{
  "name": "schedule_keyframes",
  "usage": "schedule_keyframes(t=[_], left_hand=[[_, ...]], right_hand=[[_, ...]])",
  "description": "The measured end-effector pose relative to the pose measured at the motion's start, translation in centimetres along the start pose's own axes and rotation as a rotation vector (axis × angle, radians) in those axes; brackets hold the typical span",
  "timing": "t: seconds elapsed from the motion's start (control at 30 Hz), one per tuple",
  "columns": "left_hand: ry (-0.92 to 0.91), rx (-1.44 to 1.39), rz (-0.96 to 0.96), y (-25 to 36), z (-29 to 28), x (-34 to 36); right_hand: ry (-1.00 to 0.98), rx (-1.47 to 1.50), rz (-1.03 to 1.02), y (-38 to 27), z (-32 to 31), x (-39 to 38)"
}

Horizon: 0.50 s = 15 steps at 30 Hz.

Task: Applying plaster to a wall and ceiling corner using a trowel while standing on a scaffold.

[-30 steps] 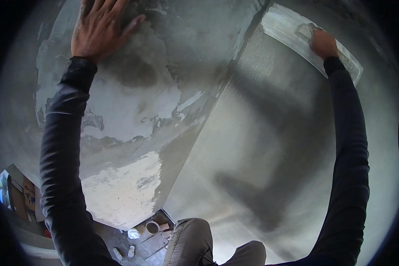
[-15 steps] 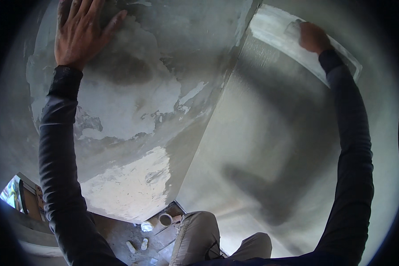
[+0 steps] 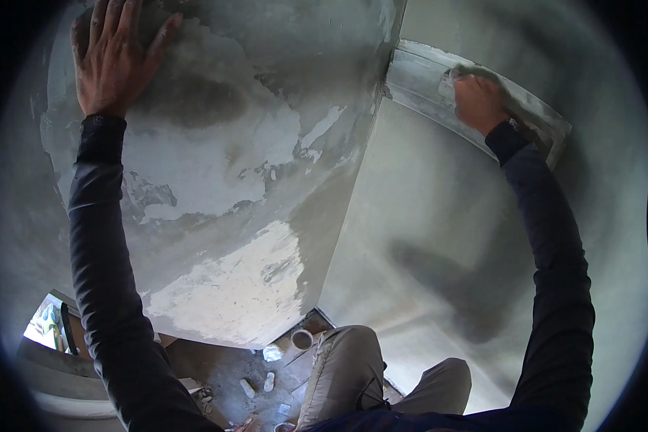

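Observation:
My right hand is closed round the handle of a long plastering trowel. The trowel's pale, smeared blade lies against the smooth grey right-hand wall, its left end at the corner between the two walls. Up at the top left, my left hand rests with spread fingers on the left-hand wall, holding nothing. That wall carries patchy grey plaster, with a bare whitish patch low down.
Far below, a bucket stands near the foot of the corner, beside a white lump. Small pale blocks lie on the dusty floor. A bright opening shows at the lower left. My knees are at the bottom.
My right hand has brought the trowel down and left along the right-hand wall, its end now at the corner. My left hand stays spread on the wall; the whole view has shifted slightly.

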<state>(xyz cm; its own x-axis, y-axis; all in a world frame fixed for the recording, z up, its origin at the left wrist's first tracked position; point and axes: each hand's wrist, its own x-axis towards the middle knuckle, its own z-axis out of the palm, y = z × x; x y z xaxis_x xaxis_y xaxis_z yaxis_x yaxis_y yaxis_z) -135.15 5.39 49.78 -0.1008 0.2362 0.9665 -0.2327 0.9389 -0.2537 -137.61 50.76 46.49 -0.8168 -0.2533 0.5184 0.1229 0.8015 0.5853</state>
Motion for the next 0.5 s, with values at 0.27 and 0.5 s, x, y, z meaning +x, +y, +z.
schedule_keyframes(t=[0.27,0.5], left_hand=[[0.100,0.081,0.047,-0.7,0.9,-0.1],[0.079,0.141,0.070,-0.6,1.9,-0.5]], right_hand=[[0.305,0.058,-0.052,-3.8,8.0,-4.2],[0.151,0.197,0.001,-8.2,11.7,-7.5]])
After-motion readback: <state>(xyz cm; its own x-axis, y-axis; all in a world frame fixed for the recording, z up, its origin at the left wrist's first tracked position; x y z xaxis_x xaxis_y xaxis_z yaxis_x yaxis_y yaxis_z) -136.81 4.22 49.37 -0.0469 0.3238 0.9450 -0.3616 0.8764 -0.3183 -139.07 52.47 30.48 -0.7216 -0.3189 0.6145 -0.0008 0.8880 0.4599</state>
